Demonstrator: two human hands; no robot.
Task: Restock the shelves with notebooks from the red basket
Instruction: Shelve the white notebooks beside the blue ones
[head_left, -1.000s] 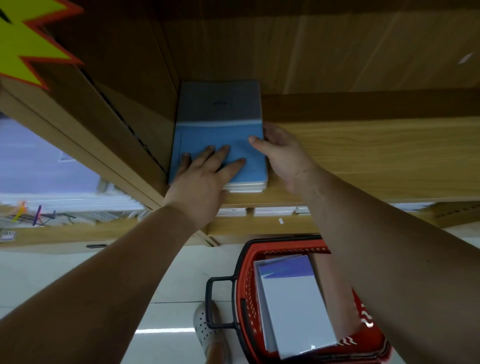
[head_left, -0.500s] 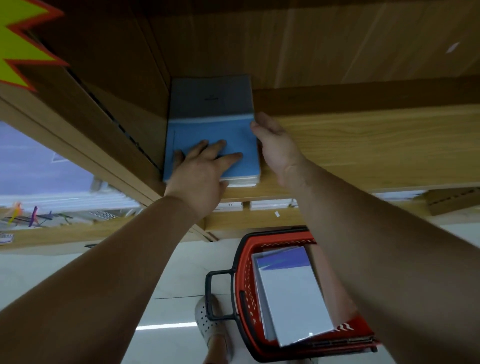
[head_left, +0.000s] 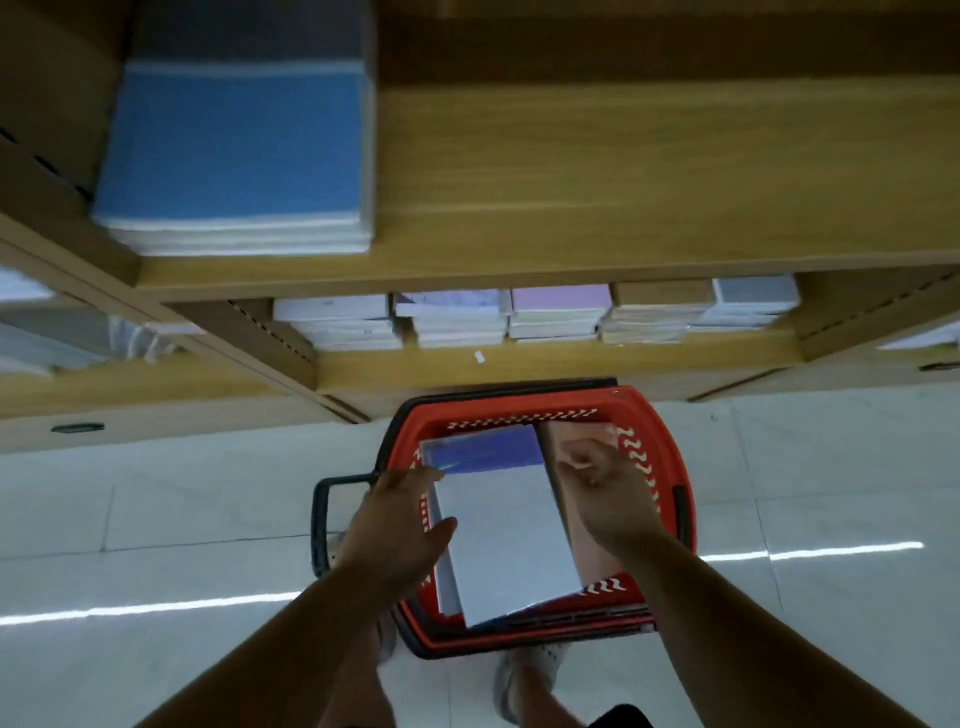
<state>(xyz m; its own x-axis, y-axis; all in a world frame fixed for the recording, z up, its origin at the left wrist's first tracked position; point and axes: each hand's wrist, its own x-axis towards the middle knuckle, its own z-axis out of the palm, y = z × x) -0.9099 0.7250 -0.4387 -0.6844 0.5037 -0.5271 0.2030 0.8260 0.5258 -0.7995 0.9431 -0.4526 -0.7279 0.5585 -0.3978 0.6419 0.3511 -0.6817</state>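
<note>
Red basket (head_left: 519, 409): stands on the floor at 6 o'clock of the view, just before the foot of the shelving. Its black handle (head_left: 319, 519) juts out on the 9 o'clock side.
Pale notebook (head_left: 509, 540): lies flat and slightly skewed on top of a stack in the basket's 9 o'clock half. A violet band crosses its 12 o'clock end.
Pinkish stack (head_left: 571, 512): sits just beside it in the basket's 3 o'clock half, partly hidden under the right forearm.
Left hand (head_left: 400, 525): released, with fingers stretched toward 12 o'clock over the 9 o'clock edge of the pale notebook and the thumb reaching across the cover. Whether it touches the cover cannot be told.
Right hand (head_left: 597, 483): fingers loosely bent, with nothing seen in them, above the 12 o'clock end of the pinkish stack. It is blurred, so contact cannot be told.
Blue notebooks (head_left: 234, 145): a tidy pile at 10 o'clock of the view, against the side panel at the shelf's 9 o'clock end and well apart from both hands.
Upper shelf (head_left: 623, 182): a pale wood board running from the pile toward 3 o'clock.
Lower shelf (head_left: 571, 364): at the centre of the view, with a row of stacks (head_left: 558, 317), five of them side by side.
Floor (head_left: 156, 519): glossy pale tiles, with light streaks at 8 and 4 o'clock.
Shoe (head_left: 530, 670): light-coloured, at 6 o'clock, just beside the basket's near rim.
</note>
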